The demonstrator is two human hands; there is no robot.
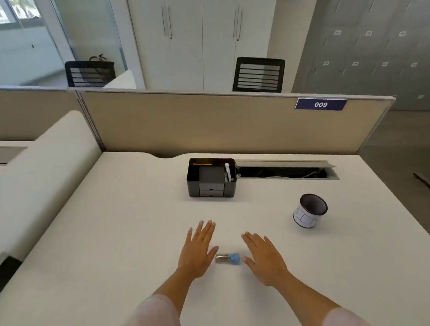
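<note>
My left hand [198,251] lies flat on the white desk [114,239], palm down with fingers straight. My right hand [263,257] lies flat beside it in the same way. Between the two thumbs a small clear container with a blue cap [227,258] lies on its side, holding small dark bits. Neither hand grips it; the left thumb tip is right at its end.
A black desk organiser [211,177] stands at the back centre, with an open cable slot [285,172] to its right. A white cup with a dark inside [309,210] stands tilted at the right. A beige partition [207,124] borders the far edge.
</note>
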